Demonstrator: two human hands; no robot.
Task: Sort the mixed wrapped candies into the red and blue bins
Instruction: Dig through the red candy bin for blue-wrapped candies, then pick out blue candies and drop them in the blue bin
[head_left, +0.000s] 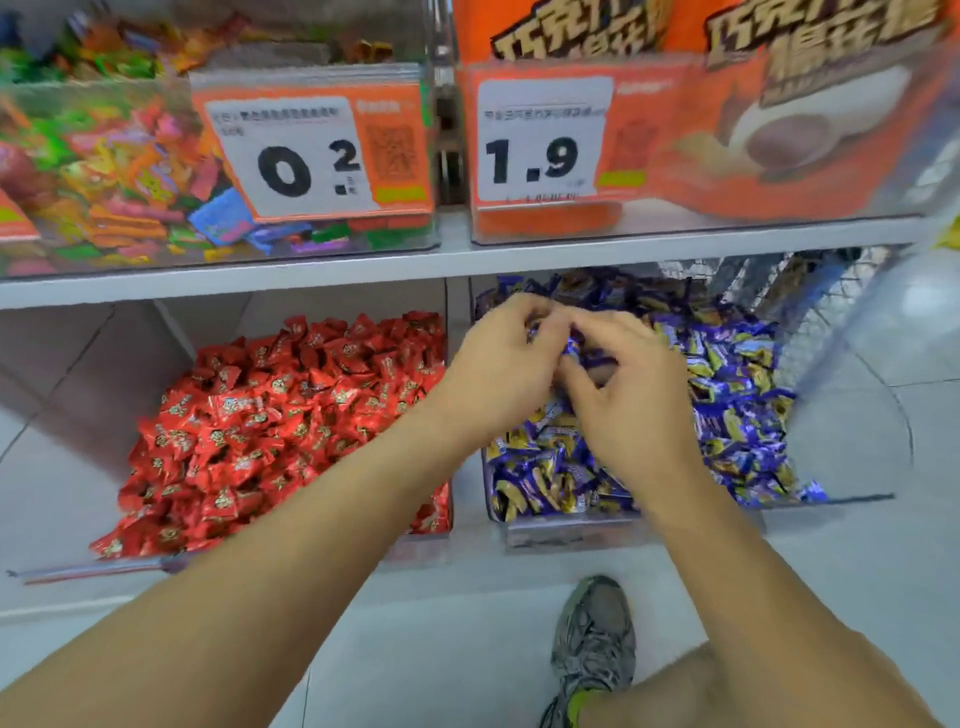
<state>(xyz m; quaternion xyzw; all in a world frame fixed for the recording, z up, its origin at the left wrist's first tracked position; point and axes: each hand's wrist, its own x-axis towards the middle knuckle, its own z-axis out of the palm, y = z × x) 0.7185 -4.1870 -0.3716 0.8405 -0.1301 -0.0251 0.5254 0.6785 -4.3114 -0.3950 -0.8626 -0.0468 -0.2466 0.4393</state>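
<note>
Candies fill two bins in my head view: red ones (280, 415) in the left bin (415, 551), blue ones (737, 395) in the right bin (566, 535). Above the blue pile my left hand (498, 364) and right hand (628, 384) meet with curled fingers, pinching what seems one blue candy (571, 345), though blur hides it. I should check its colour before letting go.

We're in a shop, at a bulk-candy shelf: orange price tags (306, 150) reading 0.2 and 1.9 (543, 137) hang across the upper frame, clear bins below brim with red candies (270, 421) centre-left and blue candies (737, 395) centre-right.
</note>
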